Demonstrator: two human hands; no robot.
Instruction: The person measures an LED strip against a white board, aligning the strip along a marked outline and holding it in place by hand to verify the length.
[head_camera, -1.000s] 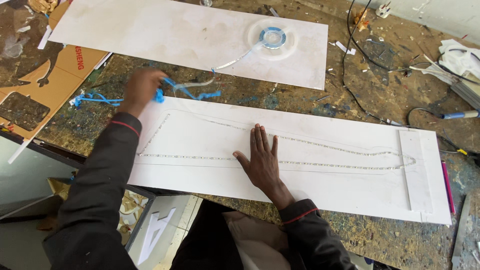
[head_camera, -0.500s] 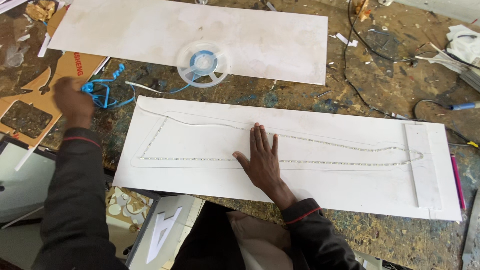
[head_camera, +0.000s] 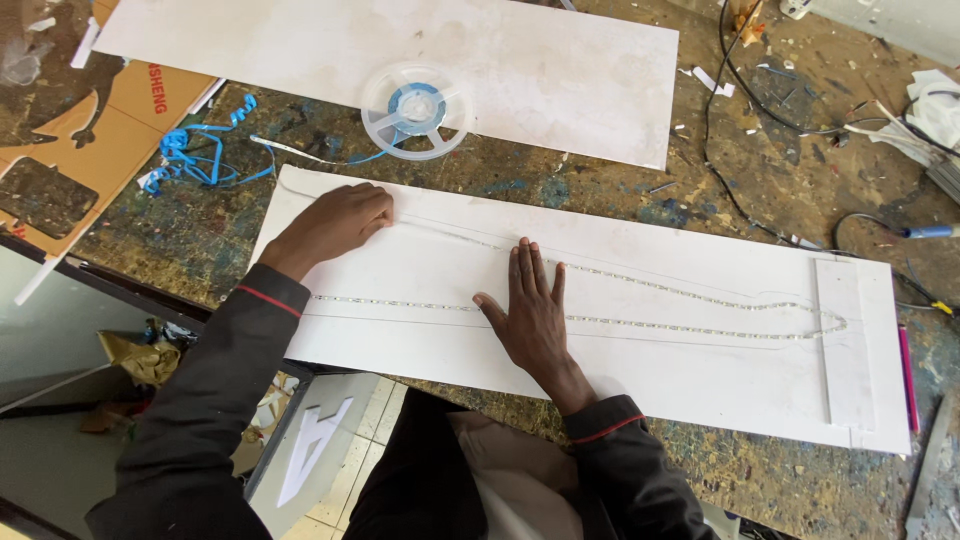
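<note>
Far left, a brown cardboard sheet (head_camera: 70, 150) with red print and dark cut-out shapes lies flat on the paint-spattered tabletop (head_camera: 620, 190); next to it a tangle of blue backing tape (head_camera: 190, 155). My left hand (head_camera: 335, 222) rests loosely curled, pressing fingertips on the upper run of the LED strip (head_camera: 640, 323) near the top-left corner of the long white board (head_camera: 600, 330); not gripping anything as far as I can tell. Above, a clear plastic reel (head_camera: 417, 109) with a blue hub sits on the edge of a second white panel (head_camera: 400, 50), thin strip trailing off it. My right hand (head_camera: 530, 310) lies flat and open, palm down, between the two runs of the strip, mid-board. The strip loops along the board to a narrow white slat (head_camera: 848, 340) at right. I judge the strip light, floppy, easily kinked, likely adhesive-backed; best pinched by its edges, pressed down along its length. Far right: a pink pencil (head_camera: 908, 365), black cables (head_camera: 740, 180).
</note>
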